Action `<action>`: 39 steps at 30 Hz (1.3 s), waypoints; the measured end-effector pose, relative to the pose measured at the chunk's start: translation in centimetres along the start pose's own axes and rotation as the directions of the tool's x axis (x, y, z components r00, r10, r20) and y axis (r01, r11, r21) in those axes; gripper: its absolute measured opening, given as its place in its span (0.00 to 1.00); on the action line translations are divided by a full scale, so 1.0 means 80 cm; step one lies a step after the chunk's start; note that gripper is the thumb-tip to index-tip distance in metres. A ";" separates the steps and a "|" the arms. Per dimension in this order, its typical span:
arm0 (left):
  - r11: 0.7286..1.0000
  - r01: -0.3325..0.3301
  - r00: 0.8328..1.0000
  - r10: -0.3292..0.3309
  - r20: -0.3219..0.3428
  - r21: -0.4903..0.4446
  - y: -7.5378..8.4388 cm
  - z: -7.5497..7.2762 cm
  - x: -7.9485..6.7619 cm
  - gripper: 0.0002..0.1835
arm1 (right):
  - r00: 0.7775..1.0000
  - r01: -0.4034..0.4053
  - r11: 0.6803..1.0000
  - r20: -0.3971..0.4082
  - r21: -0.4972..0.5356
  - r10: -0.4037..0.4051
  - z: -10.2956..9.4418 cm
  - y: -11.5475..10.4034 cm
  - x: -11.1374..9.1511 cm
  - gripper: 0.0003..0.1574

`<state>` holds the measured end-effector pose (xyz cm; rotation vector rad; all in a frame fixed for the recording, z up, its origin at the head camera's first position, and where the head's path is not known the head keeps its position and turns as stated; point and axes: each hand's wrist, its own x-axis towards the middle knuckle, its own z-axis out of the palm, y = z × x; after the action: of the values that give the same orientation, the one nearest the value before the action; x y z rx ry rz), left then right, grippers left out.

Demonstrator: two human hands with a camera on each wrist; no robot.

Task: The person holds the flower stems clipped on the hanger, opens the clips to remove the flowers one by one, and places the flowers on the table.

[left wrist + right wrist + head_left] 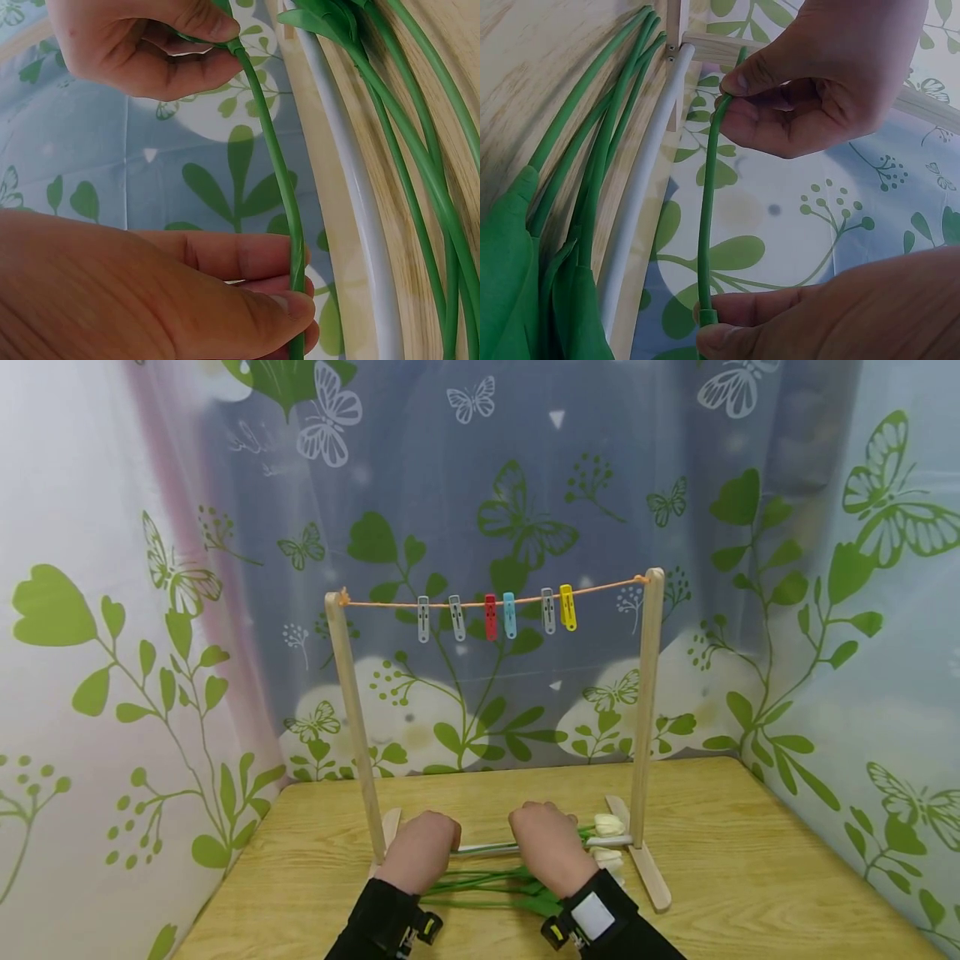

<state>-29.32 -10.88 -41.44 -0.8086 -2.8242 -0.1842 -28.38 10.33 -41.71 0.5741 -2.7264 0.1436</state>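
Both hands are held near the low white crossbar (pixel 480 850) of a wooden stand. Between them they grip one artificial tulip by its thin green stem (pixel 276 161). My left hand (pixel 422 846) pinches the stem near its bare end, thumb against the fingers. Closer to the flower, at the stem's leafy part, my right hand (pixel 552 845) pinches it too. A white tulip head (pixel 608 825) shows just beyond the right hand. Several more tulips (pixel 480 887) lie on the table in front of the crossbar, their leaves partly hidden by the right hand.
Two wooden posts (pixel 647 710) rise from the stand's feet (pixel 651 878). An orange string (pixel 390 604) spans their tops, carrying several clothespins (pixel 491 617) in grey, red, blue and yellow. Behind the wooden table (pixel 720 827) hangs a butterfly-and-leaf curtain (pixel 465 485).
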 end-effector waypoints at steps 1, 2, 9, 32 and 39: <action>1.000 -0.003 1.000 0.003 -0.001 0.002 0.000 0.000 0.000 0.21 | 1.000 0.001 1.000 0.002 -0.004 -0.001 0.000 0.000 0.000 0.20; 1.000 -0.005 1.000 0.005 -0.003 0.004 0.000 0.000 0.000 0.20 | 1.000 0.000 1.000 0.009 -0.006 0.000 0.001 0.000 0.000 0.19; 1.000 -0.001 1.000 0.001 0.003 -0.009 0.001 0.001 0.000 0.25 | 0.999 -0.005 1.000 0.045 -0.018 0.006 0.008 0.002 0.003 0.18; 0.999 0.016 1.000 -0.015 0.025 -0.041 -0.005 0.018 0.001 0.26 | 0.998 -0.017 0.999 0.054 0.031 0.015 0.024 0.002 0.003 0.21; 0.999 0.003 1.000 -0.003 0.018 -0.038 -0.008 0.022 0.001 0.24 | 0.999 -0.005 1.000 0.041 0.028 0.004 0.027 0.003 0.001 0.21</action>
<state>-30.00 -11.03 -43.20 -0.8183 -2.8473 -0.2323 -29.26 10.13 -43.72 0.5847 -2.7694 0.1742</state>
